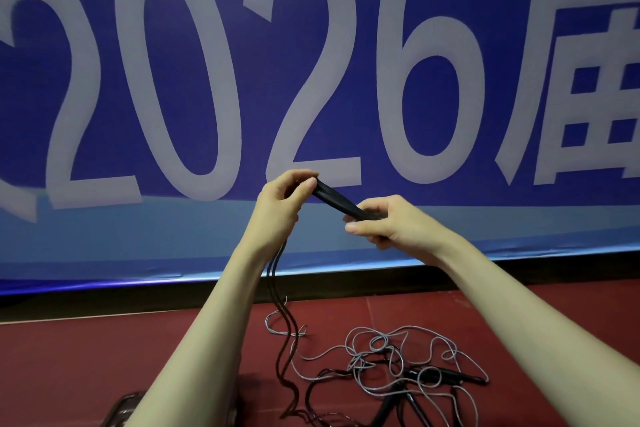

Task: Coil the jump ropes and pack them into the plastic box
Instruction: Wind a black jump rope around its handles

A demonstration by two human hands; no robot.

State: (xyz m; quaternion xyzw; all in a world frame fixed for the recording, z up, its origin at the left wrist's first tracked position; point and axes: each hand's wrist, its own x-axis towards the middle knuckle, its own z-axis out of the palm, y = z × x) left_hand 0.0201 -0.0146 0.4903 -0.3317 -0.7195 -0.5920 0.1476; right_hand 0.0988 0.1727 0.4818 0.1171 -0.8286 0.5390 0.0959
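Here, both hands are raised before a blue banner (346, 225), gripping the black handles (337, 199) of a jump rope — the left hand (280, 203) pinches the upper end, the right hand (384, 224) curls round the lower. Its dark cord (277, 288) hangs to the red floor (104, 357), where gray ropes (381, 354) lie tangled — the clear box (121, 409) sits bottom left.

This is looking like a sports hall or event venue: a large blue banner (346, 80) with white "2026" lettering is filling the upper frame, a dark red sports floor (86, 357) is running along the bottom, and jump ropes (398, 360) are lying tangled at lower right.
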